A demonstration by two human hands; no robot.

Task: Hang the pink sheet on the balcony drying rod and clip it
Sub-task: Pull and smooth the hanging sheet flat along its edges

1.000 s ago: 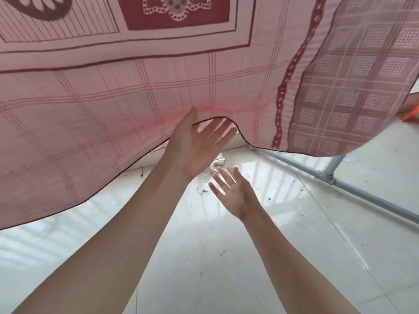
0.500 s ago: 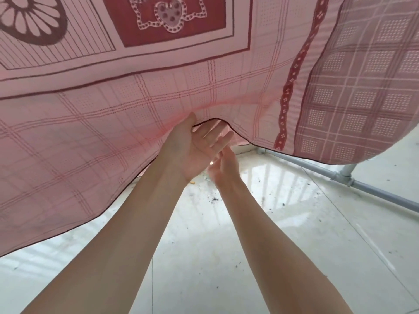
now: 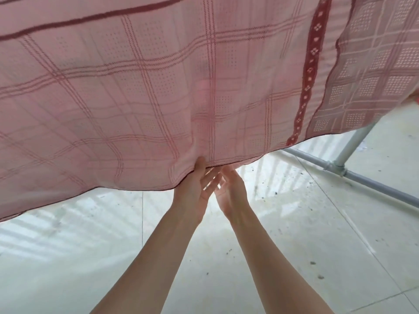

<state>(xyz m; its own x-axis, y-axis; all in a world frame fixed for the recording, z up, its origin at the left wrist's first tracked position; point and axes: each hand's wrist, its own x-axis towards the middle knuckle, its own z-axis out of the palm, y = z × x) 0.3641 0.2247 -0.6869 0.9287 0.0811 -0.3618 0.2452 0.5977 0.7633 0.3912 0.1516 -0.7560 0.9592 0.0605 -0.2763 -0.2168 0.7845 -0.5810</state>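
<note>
Hem of the pink sheet (image 3: 140, 91) is pinched by the left hand (image 3: 195, 191), while the right hand's (image 3: 231, 191) fingers are hidden beneath it, grip undetermined.

floor (image 3: 294, 257): pale glossy tiles with thin grout lines, filling the lower half of the frame
rack base pipes (image 3: 371, 184): grey metal tubes lying on the floor at right, joined by a fitting to a slanted upright
debris (image 3: 313, 263): small dark specks scattered on the tiles, mostly right of centre
</note>
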